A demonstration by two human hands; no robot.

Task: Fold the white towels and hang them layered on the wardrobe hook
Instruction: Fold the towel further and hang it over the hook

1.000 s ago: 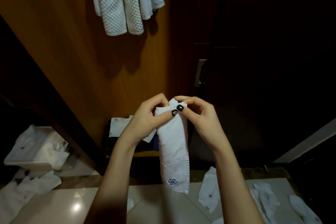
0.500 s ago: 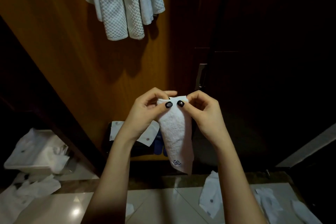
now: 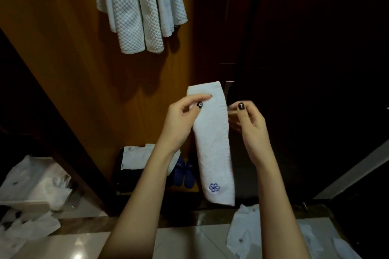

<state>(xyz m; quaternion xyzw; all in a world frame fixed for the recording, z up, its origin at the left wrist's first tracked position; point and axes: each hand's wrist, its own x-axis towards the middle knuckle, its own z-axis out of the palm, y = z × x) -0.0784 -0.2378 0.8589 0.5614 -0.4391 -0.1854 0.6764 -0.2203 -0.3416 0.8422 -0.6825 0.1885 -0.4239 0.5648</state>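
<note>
Left hand [image 3: 181, 120] pinches a long folded white terry towel [image 3: 212, 145] near its top. Right hand [image 3: 250, 126], at three o'clock, curls loosely, grip unclear.

Warm wooden wardrobe panel [image 3: 63, 69] meets a dark door [image 3: 315, 59] above glossy, light-catching floor tiles [image 3: 63, 246].

Hotel-style wardrobe corner. Evidence: orange-brown wooden wardrobe panel [image 3: 73, 69]; white waffle-weave towels [image 3: 139, 6] hanging against it; pair of dark blue slippers [image 3: 188, 174] at its foot; white folded towel with blue embroidered emblem [image 3: 212, 143]; glossy pale floor tiles [image 3: 63, 246].
</note>
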